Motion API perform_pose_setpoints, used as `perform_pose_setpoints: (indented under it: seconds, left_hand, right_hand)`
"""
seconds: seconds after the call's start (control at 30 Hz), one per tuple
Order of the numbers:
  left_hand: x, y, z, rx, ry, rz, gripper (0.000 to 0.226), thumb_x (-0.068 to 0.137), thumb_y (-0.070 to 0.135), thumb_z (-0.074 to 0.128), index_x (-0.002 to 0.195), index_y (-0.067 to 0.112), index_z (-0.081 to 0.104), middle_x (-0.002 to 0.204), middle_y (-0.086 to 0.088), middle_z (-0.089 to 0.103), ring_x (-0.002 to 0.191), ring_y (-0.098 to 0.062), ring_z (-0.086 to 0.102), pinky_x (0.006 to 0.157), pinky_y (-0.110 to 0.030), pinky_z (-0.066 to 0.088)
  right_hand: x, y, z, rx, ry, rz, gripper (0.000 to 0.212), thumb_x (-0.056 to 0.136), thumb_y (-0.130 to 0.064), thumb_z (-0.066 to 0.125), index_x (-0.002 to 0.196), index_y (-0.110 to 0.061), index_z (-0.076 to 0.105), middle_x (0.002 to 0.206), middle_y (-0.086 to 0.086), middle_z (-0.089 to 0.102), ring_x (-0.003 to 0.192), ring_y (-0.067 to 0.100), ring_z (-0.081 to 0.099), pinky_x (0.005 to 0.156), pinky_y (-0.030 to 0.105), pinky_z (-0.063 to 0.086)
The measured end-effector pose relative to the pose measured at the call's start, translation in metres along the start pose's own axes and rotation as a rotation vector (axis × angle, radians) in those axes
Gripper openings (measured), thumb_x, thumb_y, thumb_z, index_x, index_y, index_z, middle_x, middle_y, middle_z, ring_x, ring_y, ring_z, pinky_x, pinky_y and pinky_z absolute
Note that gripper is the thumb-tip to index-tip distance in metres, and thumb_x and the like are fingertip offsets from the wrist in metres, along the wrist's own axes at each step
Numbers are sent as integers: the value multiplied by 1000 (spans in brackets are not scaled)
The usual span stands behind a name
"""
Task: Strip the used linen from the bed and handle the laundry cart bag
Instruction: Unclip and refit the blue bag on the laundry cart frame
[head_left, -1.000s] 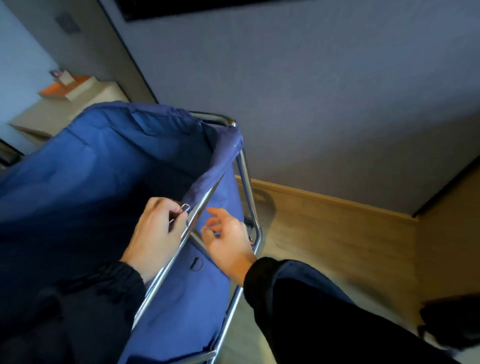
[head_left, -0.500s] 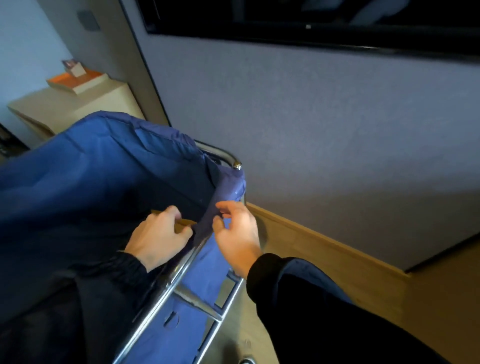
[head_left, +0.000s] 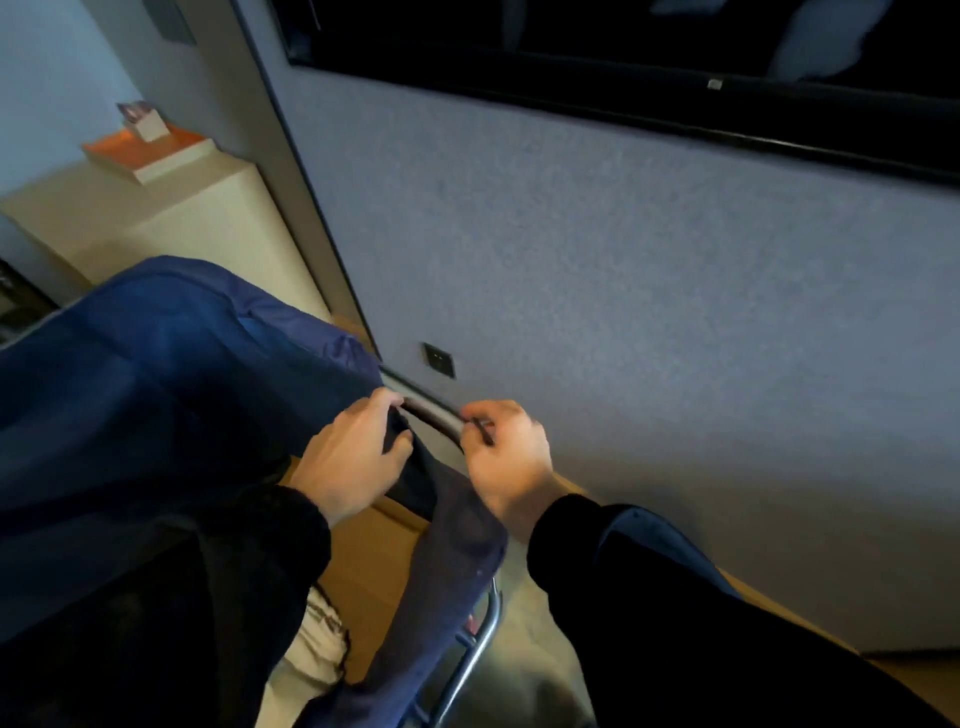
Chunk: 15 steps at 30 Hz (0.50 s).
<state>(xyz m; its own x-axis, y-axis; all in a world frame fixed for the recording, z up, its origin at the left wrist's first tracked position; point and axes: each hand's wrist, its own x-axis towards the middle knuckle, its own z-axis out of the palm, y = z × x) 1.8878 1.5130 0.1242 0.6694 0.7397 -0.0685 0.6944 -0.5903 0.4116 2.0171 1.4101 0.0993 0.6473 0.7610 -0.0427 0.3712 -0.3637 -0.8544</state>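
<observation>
At centre-left, the blue laundry bag (head_left: 171, 374) fills the near side, with its near corner raised between both hands. The left hand (head_left: 353, 457) grips the corner fabric, fingers curled over the hem. The right hand (head_left: 511, 462) pinches the end of a dark strap (head_left: 434, 418) that spans the gap between the hands. Only a blurred piece of the chrome cart frame (head_left: 480, 642) shows, below the corner. The grey wall (head_left: 623, 312) is close behind the hands, so room is tight there; open floor (head_left: 524, 691) lies lower right. A wall socket (head_left: 439, 359) sits just above the strap. A beige cabinet (head_left: 156, 218) with an orange tray (head_left: 150, 150) stands behind the bag. A black-framed screen (head_left: 623, 78) hangs high on the wall.
</observation>
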Motion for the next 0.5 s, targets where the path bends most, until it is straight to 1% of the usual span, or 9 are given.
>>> perform_pose_setpoints:
  seconds: [0.07, 0.1, 0.17, 0.2, 0.27, 0.33, 0.4, 0.47, 0.5]
  left_hand:
    - [15, -1, 1, -35, 48, -9, 25, 92, 35, 55, 114, 32, 43, 106, 4, 54, 95, -22, 58, 82, -42, 49]
    - [22, -1, 1, -32, 73, -16, 26, 92, 36, 55, 114, 33, 42, 105, 4, 50, 91, -20, 57, 82, -41, 49]
    - [37, -2, -2, 31, 124, -66, 28, 93, 37, 52, 119, 30, 43, 107, 3, 42, 87, -21, 54, 80, -37, 46]
    - [45, -4, -4, 73, 167, -100, 30, 93, 37, 52, 120, 25, 46, 108, 0, 41, 88, -24, 53, 81, -38, 46]
    - [66, -9, -9, 176, 241, -187, 35, 91, 38, 54, 120, 18, 52, 113, -8, 43, 100, -32, 49, 90, -42, 43]
    - [84, -16, -13, 245, 244, -281, 38, 91, 39, 55, 122, 16, 54, 121, -12, 41, 112, -36, 40, 97, -43, 34]
    - [95, -19, -13, 261, 232, -334, 41, 91, 41, 53, 123, 16, 54, 125, -12, 37, 116, -35, 33, 100, -45, 28]
    - [101, -21, -9, 282, 214, -346, 47, 89, 47, 47, 124, 16, 55, 127, -12, 35, 118, -35, 30, 102, -46, 26]
    - [102, -22, -6, 290, 208, -350, 52, 86, 49, 41, 123, 17, 56, 128, -12, 34, 119, -35, 28, 102, -47, 26]
  right_hand:
    - [24, 4, 3, 89, -36, 25, 17, 86, -22, 56, 93, -20, 72, 87, 5, 72, 86, 22, 68, 82, 30, 52]
    - [36, 6, 5, 150, -51, 59, 16, 85, -22, 56, 87, -22, 72, 80, 3, 72, 79, 19, 68, 79, 29, 53]
    - [60, 7, 9, 261, -113, 119, 17, 87, -14, 55, 84, -20, 71, 72, 0, 69, 63, 7, 63, 72, 25, 52]
    - [70, 8, 10, 315, -171, 129, 18, 89, -11, 55, 83, -18, 70, 71, 1, 67, 55, 2, 59, 65, 23, 51]
    - [85, 9, 12, 394, -325, 116, 17, 92, -7, 54, 85, -13, 68, 69, 2, 64, 46, -2, 52, 53, 17, 43]
    - [95, 11, 11, 387, -461, 71, 16, 94, -7, 54, 88, -12, 68, 69, -3, 61, 49, -1, 51, 51, 14, 40]
    - [102, 15, 11, 308, -577, 47, 18, 95, -13, 55, 87, -17, 70, 67, -11, 61, 56, -1, 55, 54, 15, 43]
    - [106, 18, 12, 261, -667, 48, 20, 96, -20, 54, 84, -21, 70, 62, -12, 60, 56, -3, 54, 56, 16, 43]
    - [107, 19, 13, 261, -702, 48, 23, 96, -24, 53, 82, -19, 70, 62, -11, 58, 57, -1, 54, 59, 18, 43]
